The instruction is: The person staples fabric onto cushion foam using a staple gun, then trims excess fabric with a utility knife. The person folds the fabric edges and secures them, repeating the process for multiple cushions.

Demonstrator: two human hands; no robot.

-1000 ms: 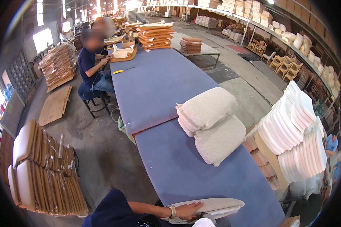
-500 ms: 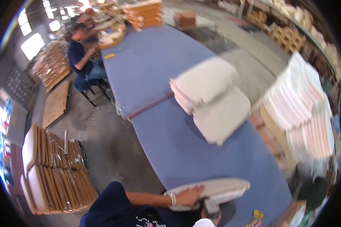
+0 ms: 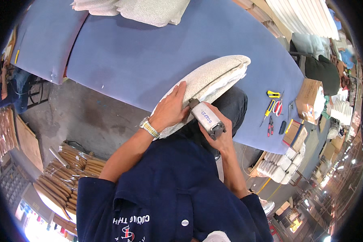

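A pale speckled fabric-covered seat cushion (image 3: 213, 76) stands tilted on its edge at the near side of the blue table, its folded fabric border and some white lining showing toward me. My left hand (image 3: 171, 107), with a metal watch on the wrist, grips the cushion, fingers laid along its fabric face and thumb at the border. In my right hand (image 3: 222, 125) is a grey metal staple gun (image 3: 205, 115), its nose against or very close to the cushion's border beside my left thumb. The fingers around its handle are partly hidden.
On the blue table (image 3: 141, 60) lie more pale covers (image 3: 149, 10) at the far side. To the right are red-handled scissors (image 3: 277, 108), a yellow cutter (image 3: 273, 94), pliers (image 3: 270, 127) and a cardboard box (image 3: 309, 99). Wrapped brown panels (image 3: 60, 177) stand on the floor at left.
My view has swung down toward my hands. The cushion now stands more upright and tilted, with its border toward me. The staple gun is still in my right hand, by the left hand.
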